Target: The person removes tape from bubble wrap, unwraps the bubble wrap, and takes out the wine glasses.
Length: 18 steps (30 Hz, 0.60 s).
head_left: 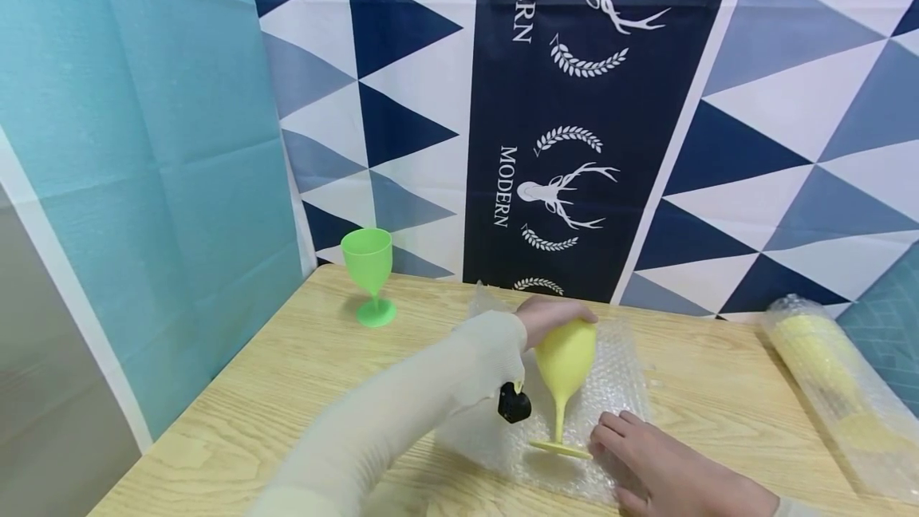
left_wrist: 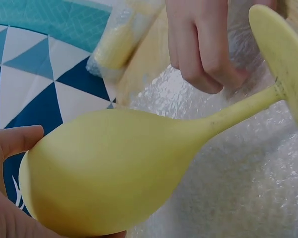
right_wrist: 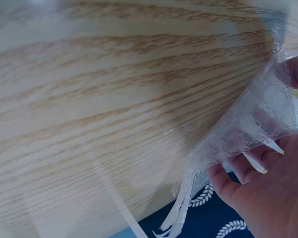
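My left hand (head_left: 549, 319) grips a yellow plastic goblet (head_left: 567, 357) by the rim end of its bowl. The goblet is tipped over the bubble wrap (head_left: 617, 373), its round foot toward the front; I cannot tell whether it touches the sheet. In the left wrist view the goblet's smooth bowl (left_wrist: 109, 168) and stem fill the middle, with the thumb at the rim. Beside the foot, my right hand (head_left: 664, 461) holds the front edge of the wrap with bent fingers. The right wrist view shows its fingertips behind the clear, lifted sheet (right_wrist: 243, 124).
A green goblet (head_left: 369, 262) stands upright at the table's back left corner. On the right lies a yellow item rolled in bubble wrap (head_left: 836, 373). Patterned cloth (head_left: 402, 102) hangs behind the wooden table (head_left: 287, 389), and teal cloth (head_left: 158, 142) hangs along the left.
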Available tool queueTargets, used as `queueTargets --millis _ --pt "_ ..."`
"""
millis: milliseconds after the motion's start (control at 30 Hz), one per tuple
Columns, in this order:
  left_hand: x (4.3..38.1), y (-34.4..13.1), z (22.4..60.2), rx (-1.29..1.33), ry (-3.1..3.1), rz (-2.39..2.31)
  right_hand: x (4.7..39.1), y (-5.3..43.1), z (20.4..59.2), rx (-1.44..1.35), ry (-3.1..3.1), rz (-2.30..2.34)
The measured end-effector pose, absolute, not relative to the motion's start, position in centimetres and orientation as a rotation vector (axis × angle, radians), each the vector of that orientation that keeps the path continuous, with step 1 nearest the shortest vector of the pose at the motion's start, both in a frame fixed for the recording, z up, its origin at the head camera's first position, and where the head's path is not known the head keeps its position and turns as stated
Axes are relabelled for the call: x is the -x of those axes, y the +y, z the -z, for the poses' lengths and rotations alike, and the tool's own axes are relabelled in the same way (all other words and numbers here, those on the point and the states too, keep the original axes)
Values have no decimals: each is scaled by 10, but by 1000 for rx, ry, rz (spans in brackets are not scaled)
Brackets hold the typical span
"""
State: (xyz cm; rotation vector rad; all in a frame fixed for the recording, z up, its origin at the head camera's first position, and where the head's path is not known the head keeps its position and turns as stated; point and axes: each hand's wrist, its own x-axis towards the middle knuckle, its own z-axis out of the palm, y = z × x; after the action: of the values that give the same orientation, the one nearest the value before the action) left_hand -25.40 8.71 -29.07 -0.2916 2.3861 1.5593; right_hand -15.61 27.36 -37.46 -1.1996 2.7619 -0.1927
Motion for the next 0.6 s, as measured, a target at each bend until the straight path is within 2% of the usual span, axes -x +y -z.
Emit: queueTargets --millis 167,600 --pt "242 81 284 281 2384 -1562 157 274 375 1218 2764 207" --pt "222 67 279 272 2380 -1600 154 270 370 1048 2737 228"
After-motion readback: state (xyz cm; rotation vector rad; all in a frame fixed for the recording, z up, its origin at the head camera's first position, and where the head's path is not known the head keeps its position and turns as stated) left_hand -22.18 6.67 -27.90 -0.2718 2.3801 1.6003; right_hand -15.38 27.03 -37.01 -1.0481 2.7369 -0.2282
